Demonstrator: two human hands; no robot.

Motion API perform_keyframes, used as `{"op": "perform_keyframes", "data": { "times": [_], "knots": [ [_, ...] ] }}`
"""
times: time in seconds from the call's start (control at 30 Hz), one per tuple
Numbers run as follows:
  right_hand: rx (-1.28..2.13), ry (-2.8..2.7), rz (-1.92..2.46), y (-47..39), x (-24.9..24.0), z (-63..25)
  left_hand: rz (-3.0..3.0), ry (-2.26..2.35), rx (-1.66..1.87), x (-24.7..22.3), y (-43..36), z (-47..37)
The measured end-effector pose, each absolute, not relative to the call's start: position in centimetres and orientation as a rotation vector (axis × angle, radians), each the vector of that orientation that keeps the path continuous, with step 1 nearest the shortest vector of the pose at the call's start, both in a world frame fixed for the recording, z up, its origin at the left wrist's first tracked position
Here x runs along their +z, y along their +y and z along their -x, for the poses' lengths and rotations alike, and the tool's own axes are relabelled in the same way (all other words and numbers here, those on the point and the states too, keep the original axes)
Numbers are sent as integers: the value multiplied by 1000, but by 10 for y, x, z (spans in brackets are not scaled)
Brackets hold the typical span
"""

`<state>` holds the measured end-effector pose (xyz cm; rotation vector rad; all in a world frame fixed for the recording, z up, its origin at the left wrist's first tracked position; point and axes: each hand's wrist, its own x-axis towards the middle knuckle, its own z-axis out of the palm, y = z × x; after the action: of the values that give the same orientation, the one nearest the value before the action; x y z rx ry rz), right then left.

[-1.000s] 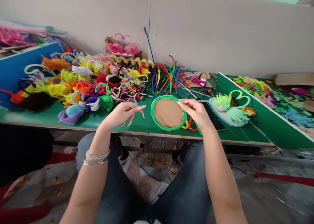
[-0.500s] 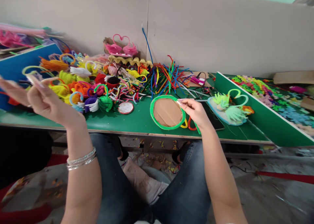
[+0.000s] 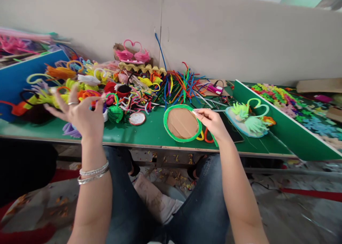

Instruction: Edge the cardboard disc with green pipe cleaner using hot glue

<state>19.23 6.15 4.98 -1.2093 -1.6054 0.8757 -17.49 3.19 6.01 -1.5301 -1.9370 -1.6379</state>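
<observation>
one round cardboard disc [image 3: 183, 123], face toward wearer, right fingers [image 3: 207, 113] pinching edge

Left hand [image 3: 87, 117] shifted leftward into pinched pose (red-rimmed white disc [image 3: 137, 118] now uncovered).

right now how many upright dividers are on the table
2: the blue one, beyond the left hand, and the green one, to the right of the right hand. Craft pieces cover part of both, and others could be hidden.

Green table [image 3: 153, 131] under pipe cleaners [image 3: 185, 83], white disc [image 3: 137, 118]
</observation>
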Motion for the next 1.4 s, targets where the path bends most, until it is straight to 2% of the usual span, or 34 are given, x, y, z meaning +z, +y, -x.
{"op": "perform_keyframes", "data": {
  "times": [0.07,0.33,0.4,0.6,0.8,0.93,1.2,1.4],
  "knots": [
    [885,-1597,1214,61,51,-191,1576,-1902,-1627,59,38,159],
    [867,-1703,1181,59,51,-184,2639,-1878,-2215,36,52,77],
    [896,-1728,1169,59,49,-184,2822,-1908,-2182,31,52,69],
    [876,-1879,1202,58,49,-181,3284,-1796,-1772,29,46,63],
    [832,-1951,1210,56,51,-178,3482,-1640,-1553,32,42,74],
    [841,-1961,1221,56,51,-178,3505,-1528,-1586,34,42,73],
    [869,-2001,1220,53,54,-176,3304,-1754,-1411,31,45,65],
    [862,-1998,1239,50,54,-173,3235,-1792,-1522,28,44,64]
  ]
}}
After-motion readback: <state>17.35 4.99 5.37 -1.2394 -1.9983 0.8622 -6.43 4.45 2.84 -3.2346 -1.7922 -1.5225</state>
